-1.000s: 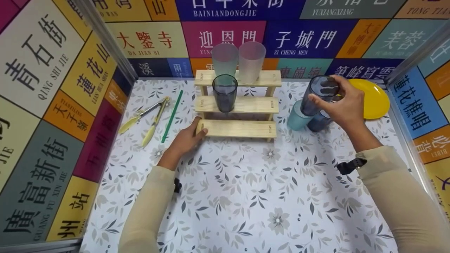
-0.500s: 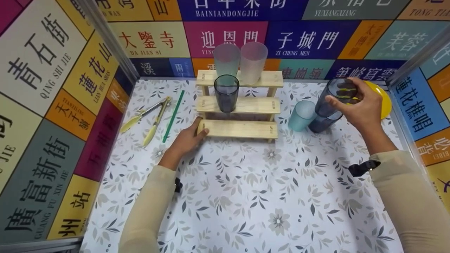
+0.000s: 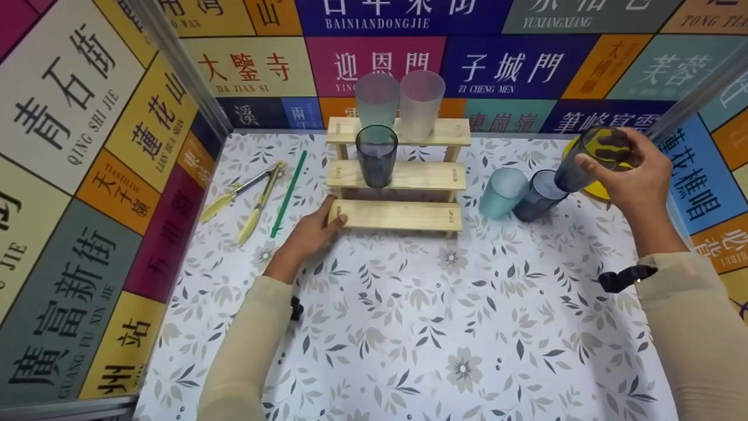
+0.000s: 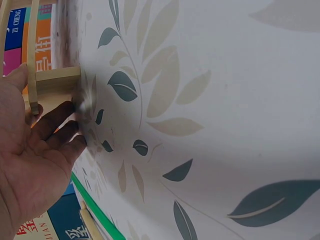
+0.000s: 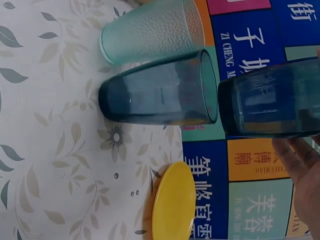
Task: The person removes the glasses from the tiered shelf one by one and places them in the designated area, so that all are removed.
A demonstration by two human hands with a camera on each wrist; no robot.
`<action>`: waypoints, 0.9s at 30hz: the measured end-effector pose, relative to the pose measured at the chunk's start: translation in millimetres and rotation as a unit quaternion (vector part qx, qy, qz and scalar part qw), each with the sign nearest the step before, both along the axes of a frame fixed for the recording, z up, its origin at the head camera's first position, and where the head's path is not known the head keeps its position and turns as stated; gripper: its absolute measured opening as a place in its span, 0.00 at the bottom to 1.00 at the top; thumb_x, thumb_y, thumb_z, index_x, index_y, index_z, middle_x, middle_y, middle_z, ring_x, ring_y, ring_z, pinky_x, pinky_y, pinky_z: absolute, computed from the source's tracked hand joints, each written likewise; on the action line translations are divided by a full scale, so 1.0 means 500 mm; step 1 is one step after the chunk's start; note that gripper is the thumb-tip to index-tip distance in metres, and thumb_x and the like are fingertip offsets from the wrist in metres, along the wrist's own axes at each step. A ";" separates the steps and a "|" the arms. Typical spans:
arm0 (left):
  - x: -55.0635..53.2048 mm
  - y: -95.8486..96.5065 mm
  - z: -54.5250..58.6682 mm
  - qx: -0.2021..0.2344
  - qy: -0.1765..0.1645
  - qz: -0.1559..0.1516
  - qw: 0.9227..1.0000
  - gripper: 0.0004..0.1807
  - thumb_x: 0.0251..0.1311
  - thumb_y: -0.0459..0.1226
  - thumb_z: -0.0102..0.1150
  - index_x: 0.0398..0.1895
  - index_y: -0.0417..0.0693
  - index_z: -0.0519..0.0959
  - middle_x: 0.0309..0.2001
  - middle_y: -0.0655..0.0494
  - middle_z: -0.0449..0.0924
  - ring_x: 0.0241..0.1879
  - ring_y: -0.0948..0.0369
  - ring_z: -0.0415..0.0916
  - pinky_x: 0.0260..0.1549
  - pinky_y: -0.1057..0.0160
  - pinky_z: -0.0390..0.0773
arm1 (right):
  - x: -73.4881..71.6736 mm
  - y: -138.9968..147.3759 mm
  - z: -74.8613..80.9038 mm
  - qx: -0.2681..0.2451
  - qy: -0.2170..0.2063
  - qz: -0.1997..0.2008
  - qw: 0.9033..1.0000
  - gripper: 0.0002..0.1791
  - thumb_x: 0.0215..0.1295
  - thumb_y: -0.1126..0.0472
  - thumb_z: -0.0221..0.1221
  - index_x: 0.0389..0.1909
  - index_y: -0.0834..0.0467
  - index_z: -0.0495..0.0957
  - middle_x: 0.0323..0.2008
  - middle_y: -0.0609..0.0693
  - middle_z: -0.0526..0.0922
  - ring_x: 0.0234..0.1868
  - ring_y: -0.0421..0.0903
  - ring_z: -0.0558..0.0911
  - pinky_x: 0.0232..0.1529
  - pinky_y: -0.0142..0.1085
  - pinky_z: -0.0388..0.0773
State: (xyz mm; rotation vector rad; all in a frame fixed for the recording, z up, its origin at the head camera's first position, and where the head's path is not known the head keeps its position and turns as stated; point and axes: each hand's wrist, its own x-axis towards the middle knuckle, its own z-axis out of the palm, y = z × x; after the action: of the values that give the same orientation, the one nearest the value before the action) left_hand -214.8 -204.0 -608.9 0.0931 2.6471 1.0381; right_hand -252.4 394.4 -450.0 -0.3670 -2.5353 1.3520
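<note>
My right hand (image 3: 640, 169) grips a dark blue tumbler (image 3: 584, 166) by its upper part and holds it raised, in front of the yellow plate (image 3: 596, 190). In the right wrist view the base of this tumbler (image 5: 270, 100) is close to the rim of a second dark blue tumbler (image 5: 160, 92), which stands on the table. A teal tumbler (image 3: 502, 193) stands just left of that one. With thumb and fingers my left hand (image 3: 307, 234) holds the left end of the lowest step of a three-step wooden rack (image 3: 394, 215). A dark grey tumbler (image 3: 377, 158) stands on the middle step.
Two frosted tumblers, one greenish (image 3: 374, 105) and one pinkish (image 3: 421, 108), stand on the rack's top step. Tongs (image 3: 251, 196) and a green straw (image 3: 289, 193) lie left of the rack. Printed panels (image 3: 374, 58) wall in the back and sides of the table.
My right hand has moved right with the dark blue tumbler, from above the standing tumblers to beyond them. The left hand stays on the rack.
</note>
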 end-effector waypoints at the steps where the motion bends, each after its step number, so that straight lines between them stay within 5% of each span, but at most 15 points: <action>1: 0.001 0.000 0.000 0.001 0.000 0.000 1.000 0.48 0.83 0.69 0.44 0.94 0.59 0.44 0.81 0.33 0.69 0.73 0.33 0.77 0.75 0.35 0.72 | 0.000 0.004 0.001 -0.002 -0.002 -0.005 1.000 0.41 0.60 0.42 0.82 0.75 0.38 0.79 0.61 0.35 0.85 0.57 0.31 0.82 0.61 0.21 0.80; 13: 0.003 -0.001 0.002 0.000 0.007 -0.003 1.000 0.47 0.83 0.68 0.43 0.94 0.60 0.44 0.81 0.33 0.68 0.74 0.32 0.76 0.75 0.35 0.72 | -0.002 0.051 -0.019 -0.056 0.010 -0.030 0.998 0.37 0.61 0.46 0.83 0.71 0.39 0.81 0.60 0.33 0.84 0.60 0.34 0.81 0.59 0.22 0.79; 27: 0.002 0.001 0.001 0.005 0.003 0.004 1.000 0.48 0.82 0.69 0.44 0.94 0.63 0.43 0.85 0.37 0.64 0.79 0.34 0.70 0.78 0.36 0.69 | 0.004 0.076 -0.091 -0.056 -0.053 -0.020 0.997 0.42 0.62 0.41 0.80 0.76 0.38 0.77 0.65 0.35 0.79 0.70 0.42 0.78 0.59 0.19 0.78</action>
State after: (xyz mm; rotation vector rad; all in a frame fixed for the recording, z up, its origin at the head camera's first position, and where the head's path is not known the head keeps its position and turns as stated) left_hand -213.8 -203.6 -608.3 0.0885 2.6492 1.0542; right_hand -250.4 432.5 -495.6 -0.5207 -2.5275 1.5013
